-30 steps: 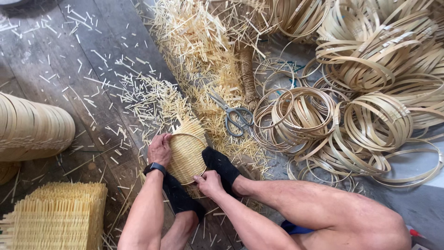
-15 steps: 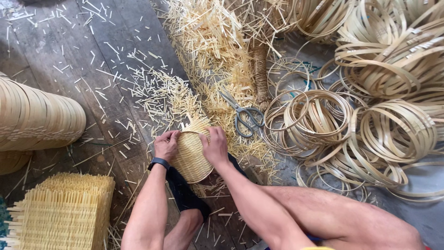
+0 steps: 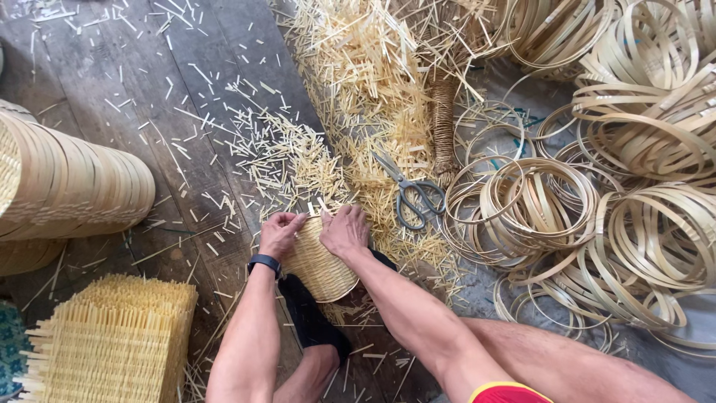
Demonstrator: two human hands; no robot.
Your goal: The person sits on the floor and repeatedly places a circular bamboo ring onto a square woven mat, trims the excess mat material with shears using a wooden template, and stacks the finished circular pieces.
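Where both hands grip a woven basket (image 3: pixel 319 265), bamboo offcuts (image 3: pixel 358 82) litter dark floorboards (image 3: pixel 112 82).

Blk wristband (image 3: pixel 264 263), blk socks (image 3: pixel 312 321), red shorts (image 3: pixel 511 392)

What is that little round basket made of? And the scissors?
The round basket under both hands looks woven from thin, pale, matte bamboo-like strips; the criss-cross weave shows. The scissors look like grey metal, blades and handles alike, with a dull sheen.
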